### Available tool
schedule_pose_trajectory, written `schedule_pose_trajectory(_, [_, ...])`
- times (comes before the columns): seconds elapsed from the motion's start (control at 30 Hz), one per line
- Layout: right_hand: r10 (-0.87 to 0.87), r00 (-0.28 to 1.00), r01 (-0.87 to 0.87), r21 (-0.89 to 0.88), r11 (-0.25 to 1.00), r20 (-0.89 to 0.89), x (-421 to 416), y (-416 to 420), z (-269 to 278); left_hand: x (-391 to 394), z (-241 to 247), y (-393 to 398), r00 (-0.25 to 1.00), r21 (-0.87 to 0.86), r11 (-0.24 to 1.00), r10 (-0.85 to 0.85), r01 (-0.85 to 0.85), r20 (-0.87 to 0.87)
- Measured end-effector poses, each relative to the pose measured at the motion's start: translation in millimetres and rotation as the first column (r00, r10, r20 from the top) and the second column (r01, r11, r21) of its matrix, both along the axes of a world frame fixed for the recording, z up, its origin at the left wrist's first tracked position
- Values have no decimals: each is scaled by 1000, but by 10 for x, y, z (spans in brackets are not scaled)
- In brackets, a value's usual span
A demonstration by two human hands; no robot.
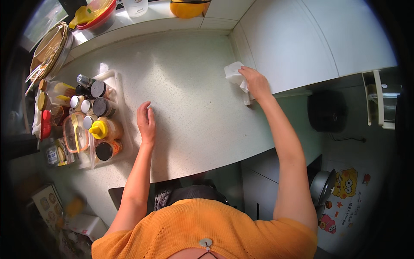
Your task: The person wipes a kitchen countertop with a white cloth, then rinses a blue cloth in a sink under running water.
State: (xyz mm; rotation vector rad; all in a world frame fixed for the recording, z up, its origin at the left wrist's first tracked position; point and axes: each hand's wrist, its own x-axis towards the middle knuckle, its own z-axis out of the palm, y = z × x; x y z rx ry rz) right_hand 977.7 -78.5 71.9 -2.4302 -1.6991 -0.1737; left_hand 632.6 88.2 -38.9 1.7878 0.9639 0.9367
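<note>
At the counter's right end, beside the tiled wall, my right hand (256, 81) holds a crumpled white paper towel (234, 73) with its fingertips. The towel rests against or just over the pale speckled countertop (194, 106). Farther left, my left hand (147, 122) holds nothing, its fingers loosely curved and the thumb apart. Close to that hand stands a clear plastic tray (126, 136) of condiments. Nearest in it are a yellow-capped squeeze bottle (108, 128), a jar with a black lid (104, 107) and another black-lidded jar with an orange label (109, 150).
A clear container (83, 136) holds a yellow spoon. Wicker baskets (51, 51) lean at the far left. On the back ledge are a red colander or bowl (103, 16), a plastic cup (136, 7) and a yellow bowl (188, 8). A lidded pot (323, 187) stands at lower right.
</note>
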Motion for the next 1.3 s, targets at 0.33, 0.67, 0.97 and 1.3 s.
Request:
schedule_pose_trajectory(0.33, [-143, 960, 191, 191, 963, -241, -206, 706, -1388, 66, 27, -261, 924, 303, 912, -165, 276, -344])
schedule_pose_trajectory(0.67, [411, 751, -397, 144, 906, -517, -1460, 1048, -1120, -179, 69, -375, 982, 105, 989, -84, 103, -171])
schedule_pose_trajectory(0.97, [381, 814, -329, 193, 924, -438, -1823, 210, -775, -218, 71, -854, 910, 222, 942, -153, 252, -384])
schedule_pose_trajectory(1.3, [-261, 924, 310, 147, 939, -279, -1091, -166, -1157, -83, -17, -958, 857, 320, 912, -62, 257, -511])
